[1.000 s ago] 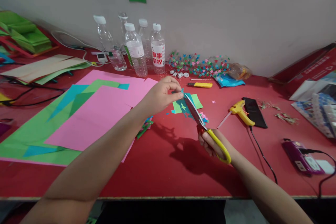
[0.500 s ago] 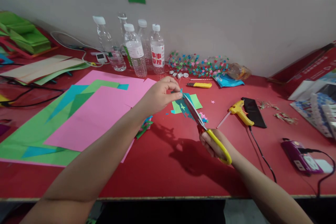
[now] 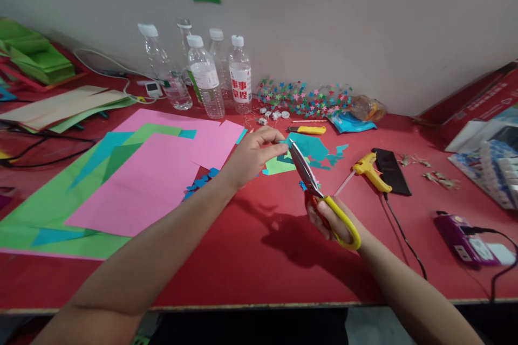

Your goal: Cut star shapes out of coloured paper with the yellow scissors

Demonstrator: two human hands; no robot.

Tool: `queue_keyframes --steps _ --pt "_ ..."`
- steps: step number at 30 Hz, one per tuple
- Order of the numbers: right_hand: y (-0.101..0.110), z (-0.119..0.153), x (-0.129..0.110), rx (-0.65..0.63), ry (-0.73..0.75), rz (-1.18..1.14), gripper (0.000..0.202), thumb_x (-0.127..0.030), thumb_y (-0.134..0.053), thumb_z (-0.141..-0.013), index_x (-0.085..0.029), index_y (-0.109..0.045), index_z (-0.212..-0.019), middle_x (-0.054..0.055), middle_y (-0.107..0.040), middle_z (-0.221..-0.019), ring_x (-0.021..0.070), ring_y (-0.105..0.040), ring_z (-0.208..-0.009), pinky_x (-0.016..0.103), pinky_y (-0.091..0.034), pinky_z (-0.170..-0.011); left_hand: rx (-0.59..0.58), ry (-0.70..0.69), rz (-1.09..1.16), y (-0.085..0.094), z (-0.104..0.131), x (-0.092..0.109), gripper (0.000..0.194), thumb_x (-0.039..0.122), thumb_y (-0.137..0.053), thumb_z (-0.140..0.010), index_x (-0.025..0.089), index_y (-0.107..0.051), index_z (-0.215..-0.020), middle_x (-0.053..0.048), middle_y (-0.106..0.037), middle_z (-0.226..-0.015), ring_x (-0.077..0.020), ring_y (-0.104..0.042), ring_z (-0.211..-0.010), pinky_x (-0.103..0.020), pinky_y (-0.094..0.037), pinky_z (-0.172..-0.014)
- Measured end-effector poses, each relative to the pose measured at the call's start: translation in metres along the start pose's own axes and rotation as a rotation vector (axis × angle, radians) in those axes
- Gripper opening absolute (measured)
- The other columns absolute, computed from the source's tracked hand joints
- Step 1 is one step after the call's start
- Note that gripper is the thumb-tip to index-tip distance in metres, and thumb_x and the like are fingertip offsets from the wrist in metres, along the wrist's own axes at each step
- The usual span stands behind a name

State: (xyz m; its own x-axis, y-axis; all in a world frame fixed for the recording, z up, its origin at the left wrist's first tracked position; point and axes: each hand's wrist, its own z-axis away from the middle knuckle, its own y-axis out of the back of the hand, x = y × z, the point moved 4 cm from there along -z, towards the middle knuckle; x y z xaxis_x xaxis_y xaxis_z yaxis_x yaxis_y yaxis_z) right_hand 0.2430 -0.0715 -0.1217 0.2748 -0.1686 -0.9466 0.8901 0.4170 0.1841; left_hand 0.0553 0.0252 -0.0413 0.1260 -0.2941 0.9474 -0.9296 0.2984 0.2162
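Note:
Thumb and fingers of my left hand [image 3: 259, 153] pinch a teal paper piece [image 3: 309, 145] near its left end. The sheet is in the middle, with small cut shapes along its right side. My right hand [image 3: 329, 218] is wrapped round the yellow and red handles of the scissors [image 3: 305, 172]. Their blades point up and left, the tip close to my left fingertips. Under the teal paper lies a light green paper [image 3: 279, 166]. Small blue and pink stars [image 3: 303, 185] lie beside the blades, partly hidden.
Pink sheets [image 3: 141, 183] and green ones cover the left. Plastic bottles [image 3: 208, 83] stand at the back, near a bag of stars [image 3: 303, 98] and a yellow cutter [image 3: 309, 130]. To the right lie a glue gun [image 3: 370, 171], a phone [image 3: 392, 172] and a purple power strip [image 3: 465, 242].
The teal paper now spreads out to the right of my left fingers, over the green paper. Both hands have moved slightly right. Blue pieces now show beside my left forearm.

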Motion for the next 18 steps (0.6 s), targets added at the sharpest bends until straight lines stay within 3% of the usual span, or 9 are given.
queue_keyframes --steps 18 --pt "-0.0074 0.0029 -0.005 0.059 -0.035 0.028 0.053 -0.071 -0.042 -0.081 -0.02 -0.048 -0.068 -0.006 -0.041 -0.038 0.007 -0.033 -0.031 0.02 -0.028 -0.034 -0.021 0.011 0.114 -0.0094 0.0033 -0.0032 0.016 0.028 -0.061 -0.079 0.018 -0.061 -0.067 0.001 -0.053 -0.074 -0.0138 -0.049 -0.075 -0.03 -0.039 -0.075"
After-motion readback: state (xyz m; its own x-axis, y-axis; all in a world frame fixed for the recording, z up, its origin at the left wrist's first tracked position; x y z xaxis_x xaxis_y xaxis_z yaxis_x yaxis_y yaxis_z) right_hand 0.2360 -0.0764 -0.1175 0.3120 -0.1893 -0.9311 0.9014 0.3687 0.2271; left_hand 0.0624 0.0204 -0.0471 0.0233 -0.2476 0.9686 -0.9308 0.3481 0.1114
